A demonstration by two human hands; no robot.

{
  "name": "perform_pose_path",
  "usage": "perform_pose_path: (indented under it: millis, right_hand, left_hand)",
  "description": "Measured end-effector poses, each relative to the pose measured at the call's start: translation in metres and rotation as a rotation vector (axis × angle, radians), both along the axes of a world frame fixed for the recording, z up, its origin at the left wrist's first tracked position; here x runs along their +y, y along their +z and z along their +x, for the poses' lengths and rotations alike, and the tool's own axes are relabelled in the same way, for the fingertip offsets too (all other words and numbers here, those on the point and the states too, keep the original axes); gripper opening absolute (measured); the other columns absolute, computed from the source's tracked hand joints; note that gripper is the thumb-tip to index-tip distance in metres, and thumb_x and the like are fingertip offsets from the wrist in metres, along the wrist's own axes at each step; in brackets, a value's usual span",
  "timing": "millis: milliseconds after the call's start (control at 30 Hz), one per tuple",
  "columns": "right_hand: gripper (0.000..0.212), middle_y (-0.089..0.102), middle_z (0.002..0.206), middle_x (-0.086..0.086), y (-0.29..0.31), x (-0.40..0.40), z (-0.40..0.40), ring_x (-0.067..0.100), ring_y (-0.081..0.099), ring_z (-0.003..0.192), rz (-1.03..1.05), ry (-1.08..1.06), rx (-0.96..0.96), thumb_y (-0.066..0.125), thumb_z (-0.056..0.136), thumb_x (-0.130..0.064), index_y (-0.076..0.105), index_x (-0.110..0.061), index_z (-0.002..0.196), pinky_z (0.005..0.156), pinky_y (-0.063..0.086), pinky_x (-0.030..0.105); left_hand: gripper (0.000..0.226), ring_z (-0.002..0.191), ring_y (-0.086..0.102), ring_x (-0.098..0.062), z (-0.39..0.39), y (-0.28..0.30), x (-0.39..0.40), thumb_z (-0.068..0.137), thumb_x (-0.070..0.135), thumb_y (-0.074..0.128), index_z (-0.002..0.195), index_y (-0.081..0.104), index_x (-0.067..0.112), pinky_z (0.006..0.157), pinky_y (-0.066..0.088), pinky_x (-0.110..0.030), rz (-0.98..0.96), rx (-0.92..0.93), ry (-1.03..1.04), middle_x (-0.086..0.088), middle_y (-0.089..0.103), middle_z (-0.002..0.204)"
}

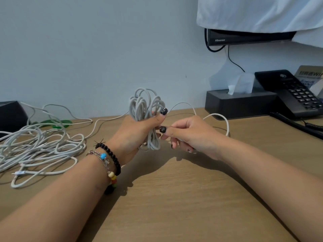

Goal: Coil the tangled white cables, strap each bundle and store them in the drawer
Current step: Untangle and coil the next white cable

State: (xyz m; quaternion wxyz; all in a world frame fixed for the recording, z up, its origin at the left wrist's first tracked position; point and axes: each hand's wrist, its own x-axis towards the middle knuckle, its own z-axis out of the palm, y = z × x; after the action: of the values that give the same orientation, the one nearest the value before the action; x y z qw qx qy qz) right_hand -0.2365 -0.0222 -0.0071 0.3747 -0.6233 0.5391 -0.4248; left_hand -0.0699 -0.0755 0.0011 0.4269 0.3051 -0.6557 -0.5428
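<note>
My left hand (134, 135) grips a coiled bundle of white cable (145, 105) upright above the wooden desk, thumb pressed across its loops. Just to its right, my right hand (188, 133) pinches the loose tail of the same cable (222, 117), which arcs out to the right and back behind the hand. A tangled pile of white cables (38, 147) lies on the desk at the left, with strands trailing toward the wall. Green straps (56, 123) lie behind that pile. No drawer is in view.
A black tissue box (239, 103) and a black desk phone (293, 95) with its cord stand at the back right. A black box (10, 116) sits at the far left. A monitor under a white cloth (248, 37) hangs above. The wooden desk (174, 198) stretches toward me.
</note>
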Motion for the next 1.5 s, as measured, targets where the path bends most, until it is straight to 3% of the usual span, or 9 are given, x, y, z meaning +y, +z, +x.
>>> perform_pose_path:
  millis: [133,267,500,633,767,900,1133,1333,1500]
  right_hand:
    - [0.022,0.062,0.064,0.004,0.001,0.002,-0.002,0.009,0.041,0.044,0.006,0.074,-0.063,0.055,0.099,-0.019,0.076,-0.012,0.098,0.044,0.036,0.014]
    - [0.023,0.057,0.064,0.003,-0.001,0.001,-0.003,0.010,0.037,0.044,0.036,0.174,-0.044,0.054,0.100,-0.019,0.075,-0.011,0.095,0.045,0.032,0.017]
    - [0.023,0.053,0.062,0.001,-0.003,0.000,-0.008,0.012,0.034,0.047,0.136,0.381,0.002,0.053,0.099,-0.020,0.076,-0.018,0.098,0.048,0.029,0.019]
    - [0.022,0.059,0.066,0.001,0.003,0.005,-0.007,0.010,0.038,0.055,0.128,0.480,0.162,0.058,0.096,-0.024,0.075,-0.020,0.109,0.056,0.034,0.020]
    - [0.016,0.065,0.066,-0.004,0.004,0.006,-0.002,0.008,0.047,0.062,0.078,0.373,0.383,0.063,0.094,-0.030,0.078,-0.028,0.100,0.063,0.038,0.023]
    - [0.013,0.071,0.075,0.005,-0.002,0.002,0.002,0.002,0.051,0.060,0.040,0.187,0.436,0.067,0.091,-0.028,0.080,-0.026,0.088,0.061,0.040,0.016]
    - [0.021,0.062,0.054,-0.019,-0.005,-0.003,-0.001,-0.003,0.048,0.049,-0.008,-0.030,0.480,0.067,0.090,-0.028,0.076,-0.031,0.072,0.046,0.035,0.008]
    - [0.015,0.058,0.050,-0.019,0.002,-0.007,-0.016,0.000,0.046,0.050,-0.120,-0.220,0.281,0.070,0.088,-0.024,0.078,-0.024,0.075,0.051,0.038,0.014]
    - [0.018,0.052,0.050,-0.016,0.007,0.002,-0.012,0.002,0.037,0.049,-0.122,-0.075,0.151,0.065,0.093,-0.018,0.079,-0.018,0.081,0.050,0.030,0.011]
  left_hand:
    - [0.022,0.084,0.066,-0.018,0.007,0.006,-0.010,0.087,0.031,0.064,0.087,0.068,0.009,0.087,0.054,-0.040,0.075,0.177,0.105,-0.004,0.072,0.085]
    - [0.028,0.072,0.066,-0.010,0.014,0.011,-0.026,0.093,0.035,0.060,0.075,0.059,0.014,0.072,0.056,-0.026,0.251,0.505,0.196,0.002,0.064,0.068]
    - [0.034,0.059,0.057,-0.006,0.035,0.026,-0.041,0.092,0.044,0.060,0.073,0.053,0.017,0.072,0.055,-0.023,0.372,0.883,0.133,0.006,0.054,0.062]
    - [0.026,0.067,0.061,-0.008,0.028,0.019,-0.032,0.089,0.032,0.064,0.071,0.058,0.014,0.073,0.055,-0.024,0.359,0.768,-0.004,0.002,0.058,0.068]
    - [0.021,0.085,0.068,-0.009,0.023,0.013,-0.026,0.090,0.021,0.062,0.072,0.065,0.010,0.080,0.056,-0.024,0.340,0.677,-0.029,0.000,0.066,0.079]
    - [0.025,0.076,0.069,-0.011,0.020,0.016,-0.018,0.088,0.026,0.063,0.068,0.065,0.011,0.080,0.057,-0.027,0.375,0.690,-0.055,0.000,0.063,0.075]
    - [0.024,0.057,0.061,-0.013,0.016,0.017,-0.010,0.081,0.031,0.063,0.072,0.057,0.010,0.067,0.059,-0.029,0.460,0.649,-0.148,0.001,0.054,0.064]
    - [0.016,0.047,0.048,-0.010,0.019,0.013,-0.013,0.079,0.024,0.061,0.075,0.052,0.011,0.051,0.048,-0.024,0.375,0.343,-0.215,-0.002,0.051,0.068]
    - [0.012,0.049,0.046,-0.011,0.018,0.008,-0.015,0.085,0.021,0.065,0.090,0.058,0.012,0.051,0.047,-0.025,0.178,0.067,-0.027,-0.010,0.070,0.088]
